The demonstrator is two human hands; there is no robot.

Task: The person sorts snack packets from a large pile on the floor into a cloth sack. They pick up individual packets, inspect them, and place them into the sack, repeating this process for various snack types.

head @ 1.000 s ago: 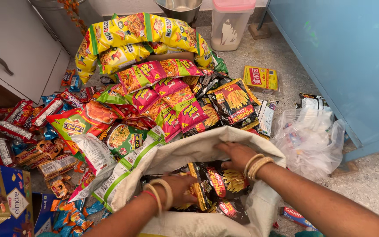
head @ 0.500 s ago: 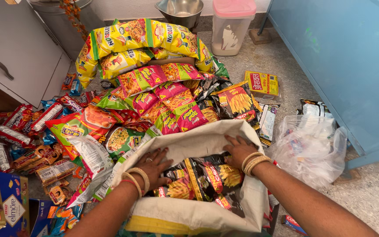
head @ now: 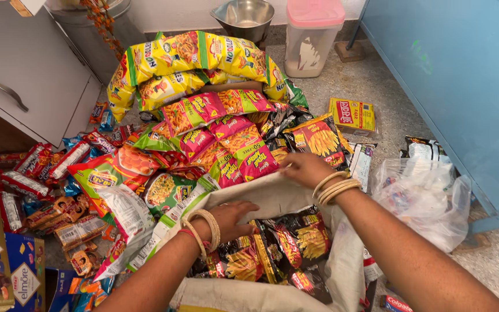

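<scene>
On the floor, a white sack (head: 272, 199) lies open, dark snack packets (head: 287, 245) inside. Left hand (head: 229, 216) rests flat on the sack's near-left rim, fingers spread, grip released; right hand (head: 304, 169) pinches the far rim, grip grasping the sack edge. Pink and yellow snack packs (head: 215, 115) are heaped just beyond; a clear plastic bag (head: 423, 199) sits right of the sack.

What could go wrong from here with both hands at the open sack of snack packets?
1. The sack is soft and its rim is held only by the right hand; it might sag shut or spill.
2. The left hand presses on the dark packets inside; crisp contents could get crushed.
3. Loose packets on the floor crowd the sack and could be knelt on.
</scene>
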